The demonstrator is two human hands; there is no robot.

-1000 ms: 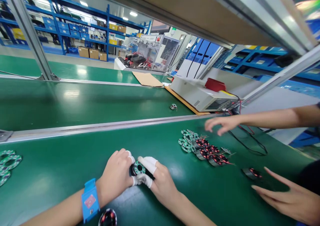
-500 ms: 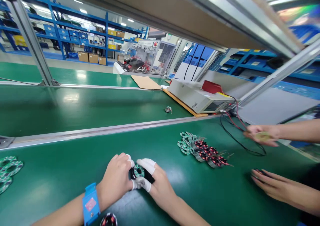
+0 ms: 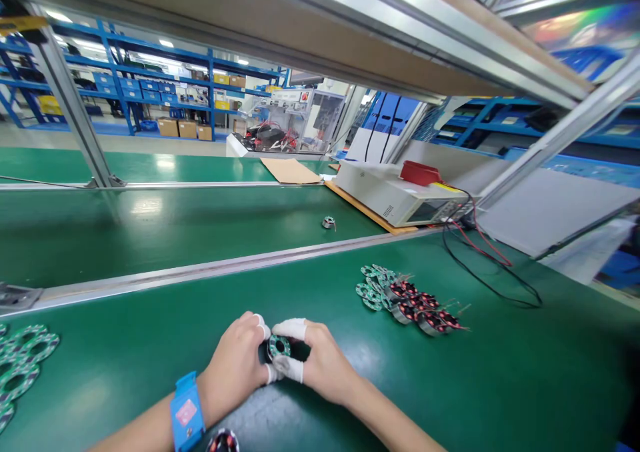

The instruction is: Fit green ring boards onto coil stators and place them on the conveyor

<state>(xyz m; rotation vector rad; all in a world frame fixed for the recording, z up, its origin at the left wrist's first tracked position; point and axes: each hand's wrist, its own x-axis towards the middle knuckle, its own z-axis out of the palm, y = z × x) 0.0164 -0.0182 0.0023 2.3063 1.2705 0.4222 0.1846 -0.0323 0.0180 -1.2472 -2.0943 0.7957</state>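
Observation:
Both my hands meet low in the middle of the green bench (image 3: 125, 359). My left hand (image 3: 235, 365), with a blue wrist strap and white finger cots, pinches a small round motor part (image 3: 278, 347) topped by a green ring-shaped circuit board. My right hand (image 3: 320, 362), also in finger cots, grips the same part from the other side. To the right lies a cluster of green ring boards (image 3: 371, 285) and red-wound coil parts (image 3: 423, 307). Another coil part (image 3: 223, 441) sits under my left forearm at the bottom edge.
Green ring boards (image 3: 23, 365) lie at the left edge. A lone small part (image 3: 329, 223) rests on the far belt beyond the metal rail (image 3: 200, 271). A white test instrument (image 3: 400, 199) with red and black leads (image 3: 480, 259) stands at the right. Blue shelving fills the background.
Another person's two hands, seen at the right earlier, have withdrawn out of view. My hands stay on the round part, the right hand curling closer over it.

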